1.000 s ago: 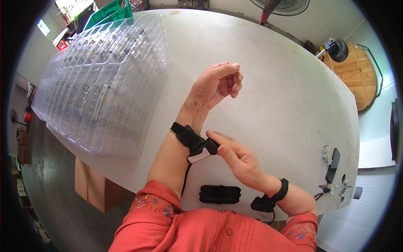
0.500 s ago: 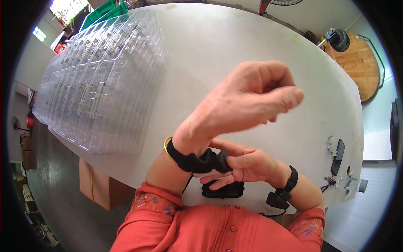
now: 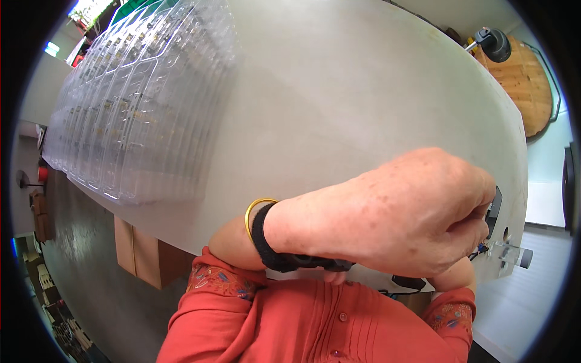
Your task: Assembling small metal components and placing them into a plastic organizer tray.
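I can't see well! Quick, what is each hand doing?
Left hand: raised close to the camera, fingers curled, nothing visible in its grip.
Right hand: hidden behind the left; cannot tell.

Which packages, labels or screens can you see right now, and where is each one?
Clear plastic trays: long stack lying on the grey table, far left; see-through, small yellowish items inside.
Cardboard box: on the floor under the table's near edge, left of the person; brown, rectangular.
Dark flat device: on the table at far right, partly hidden behind the left hand; whether it has a screen I cannot tell.
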